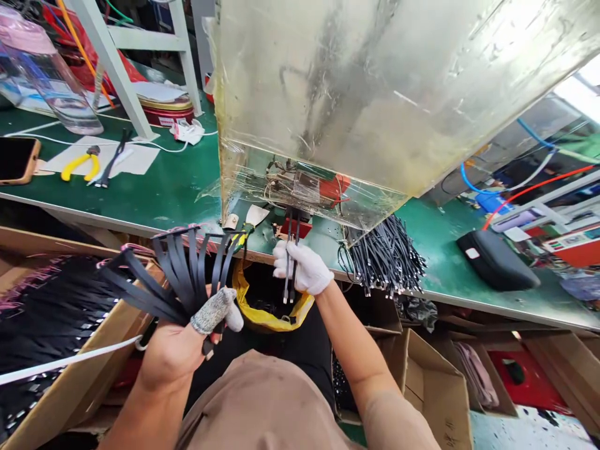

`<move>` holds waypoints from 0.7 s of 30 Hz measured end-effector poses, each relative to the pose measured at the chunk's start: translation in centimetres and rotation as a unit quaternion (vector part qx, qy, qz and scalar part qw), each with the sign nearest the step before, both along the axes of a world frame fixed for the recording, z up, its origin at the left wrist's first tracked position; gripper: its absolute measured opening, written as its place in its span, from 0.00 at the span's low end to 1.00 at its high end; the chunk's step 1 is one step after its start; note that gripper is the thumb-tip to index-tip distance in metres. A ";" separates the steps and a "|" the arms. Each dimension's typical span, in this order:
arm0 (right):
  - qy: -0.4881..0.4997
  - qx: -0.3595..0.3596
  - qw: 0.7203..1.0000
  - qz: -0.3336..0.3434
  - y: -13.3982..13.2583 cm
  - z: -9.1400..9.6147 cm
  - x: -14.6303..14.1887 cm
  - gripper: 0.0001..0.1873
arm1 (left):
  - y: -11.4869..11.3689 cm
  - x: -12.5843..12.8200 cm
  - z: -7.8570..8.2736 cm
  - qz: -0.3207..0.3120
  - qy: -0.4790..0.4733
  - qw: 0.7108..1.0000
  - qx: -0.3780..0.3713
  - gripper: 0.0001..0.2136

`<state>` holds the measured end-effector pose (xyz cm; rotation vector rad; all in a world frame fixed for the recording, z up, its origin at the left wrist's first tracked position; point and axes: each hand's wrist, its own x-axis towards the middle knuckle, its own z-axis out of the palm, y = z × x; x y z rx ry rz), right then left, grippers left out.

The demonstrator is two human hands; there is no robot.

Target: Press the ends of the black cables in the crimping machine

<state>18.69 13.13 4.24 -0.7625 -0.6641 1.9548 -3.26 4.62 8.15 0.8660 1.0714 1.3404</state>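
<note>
My left hand [185, 340], with finger covers on its thumb and fingertips, is closed around a fanned bundle of flat black cables [180, 275]; thin pink wires stick out near their far ends. White-gloved, my right hand [307, 267] grips a pair of narrow black cables [287, 278] at the bench edge. Their metal-tipped ends hang below the fingers, and their upper ends reach a small red block [296, 229] under the clear cover [323, 94]. The cover partly blurs the mechanism behind it.
Black cables [387, 256] lie heaped on the green bench [159, 197]. Below hangs a yellow-rimmed bag [244, 306]. A cardboard box [140, 315] of cables stands left. Yellow-handled cutters [80, 165], a phone [19, 160], a bottle [60, 87] and a black case [497, 259] rest on the bench.
</note>
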 end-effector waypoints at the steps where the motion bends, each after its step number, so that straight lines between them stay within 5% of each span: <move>1: 0.007 0.002 1.000 -0.011 1.1 0.6 -0.2 0.11 | 0.2 0.2 0.6 0.011 -0.005 1.000 -0.011 0.23; 7: 0.022 -0.048 0.997 -0.061 4.8 2.0 -0.6 0.08 | 0.6 0.3 0.8 0.044 -0.015 0.994 -0.095 0.25; 14: 0.044 -0.113 0.989 -0.081 5.6 3.0 -0.4 0.12 | 0.2 -1.0 -1.7 -0.009 -0.003 0.998 -0.069 0.22; 21: 0.032 -0.126 0.988 -0.083 6.3 2.7 0.0 0.17 | -0.5 -0.6 -0.9 -0.001 -0.009 0.999 -0.050 0.21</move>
